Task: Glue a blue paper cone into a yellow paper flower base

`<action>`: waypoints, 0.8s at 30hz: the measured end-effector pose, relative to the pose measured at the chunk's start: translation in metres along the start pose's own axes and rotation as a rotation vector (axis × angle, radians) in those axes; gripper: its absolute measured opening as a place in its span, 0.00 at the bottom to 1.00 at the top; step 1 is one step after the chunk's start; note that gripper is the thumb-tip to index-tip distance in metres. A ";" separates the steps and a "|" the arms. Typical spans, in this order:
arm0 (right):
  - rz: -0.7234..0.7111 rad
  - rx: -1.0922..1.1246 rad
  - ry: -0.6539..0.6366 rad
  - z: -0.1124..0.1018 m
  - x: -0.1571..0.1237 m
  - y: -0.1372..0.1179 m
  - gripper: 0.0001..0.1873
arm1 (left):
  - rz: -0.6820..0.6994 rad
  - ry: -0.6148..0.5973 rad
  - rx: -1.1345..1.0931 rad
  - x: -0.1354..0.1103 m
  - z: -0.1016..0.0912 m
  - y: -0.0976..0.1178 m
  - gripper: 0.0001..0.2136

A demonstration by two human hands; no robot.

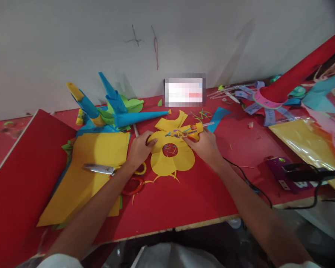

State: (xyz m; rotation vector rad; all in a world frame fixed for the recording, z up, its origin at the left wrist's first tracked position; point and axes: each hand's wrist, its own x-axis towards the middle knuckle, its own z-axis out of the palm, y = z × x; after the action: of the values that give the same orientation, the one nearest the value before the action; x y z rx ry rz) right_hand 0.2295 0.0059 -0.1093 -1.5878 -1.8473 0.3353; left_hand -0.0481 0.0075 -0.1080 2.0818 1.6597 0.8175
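Note:
A yellow paper flower (172, 163) with a round hole in its middle lies on the red table. My left hand (143, 147) pinches its upper left petal between thumb and fingers. In my right hand (205, 145) is a yellow hot glue gun (191, 131), its nozzle pointing left over the upper petals; a clear glue stick (208, 124) sticks out of its back. Scissors (100, 169) with red and yellow handles rest under my left forearm, on yellow paper sheets (80, 193). Behind the flower is a curved yellow paper offcut (171, 121).
Rolled blue paper cones (141, 118) stand and lie at the back left, near a blurred-out screen (184, 91). A red tube (301, 67) slants in at right. A purple box (281, 173) and a black cable (251, 182) lie at the right. A red board (30, 178) stands left.

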 end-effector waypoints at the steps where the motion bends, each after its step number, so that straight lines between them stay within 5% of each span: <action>1: -0.003 -0.002 -0.003 0.000 -0.001 -0.001 0.15 | 0.018 0.042 -0.001 0.000 0.000 0.002 0.09; 6: -0.029 -0.074 -0.049 0.003 -0.006 -0.003 0.17 | 0.160 0.227 -0.027 -0.007 -0.007 0.016 0.12; 13: -0.068 -0.131 -0.102 0.008 -0.007 -0.012 0.14 | 0.412 0.109 -0.081 -0.015 -0.002 0.023 0.09; 18: -0.060 -0.129 -0.106 0.008 -0.007 -0.011 0.14 | 0.351 0.093 -0.122 -0.012 -0.003 0.024 0.09; 24: -0.038 -0.085 -0.085 0.007 -0.006 -0.001 0.17 | 0.066 0.394 -0.100 0.000 -0.008 0.005 0.06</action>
State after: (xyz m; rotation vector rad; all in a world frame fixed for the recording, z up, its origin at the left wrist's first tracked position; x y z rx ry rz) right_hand 0.2247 0.0020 -0.1162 -1.6159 -1.9775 0.3153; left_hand -0.0495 0.0053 -0.0986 2.0090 1.6997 1.3753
